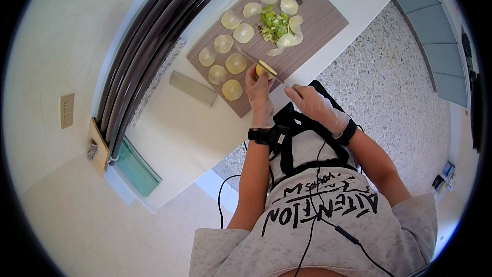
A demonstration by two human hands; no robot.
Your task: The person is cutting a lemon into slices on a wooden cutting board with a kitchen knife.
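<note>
My left hand (pixel 259 92), in a clear disposable glove, holds a yellow fruit piece (pixel 261 70) near the front edge of a wood-grain cutting board (pixel 303 48). A knife (pixel 250 56) is in my gloved right hand (pixel 313 104), gripped by its handle. Its blade crosses the yellow piece and points towards the far left of the board. Whether the blade is cutting into the fruit, I cannot tell. Several thin round fruit slices (pixel 236 63) with star-shaped cores lie spread over the board. Among the farther ones sits a heap of chopped green pieces (pixel 275 23).
Left of the board, a grey-green rectangular block (pixel 193 88) lies on the white countertop (pixel 173 134). Dark glossy rails (pixel 153 27) run along the wall side. A teal glass panel (pixel 138 165) stands at the counter's left end. Black cables (pixel 348 235) hang over my shirt.
</note>
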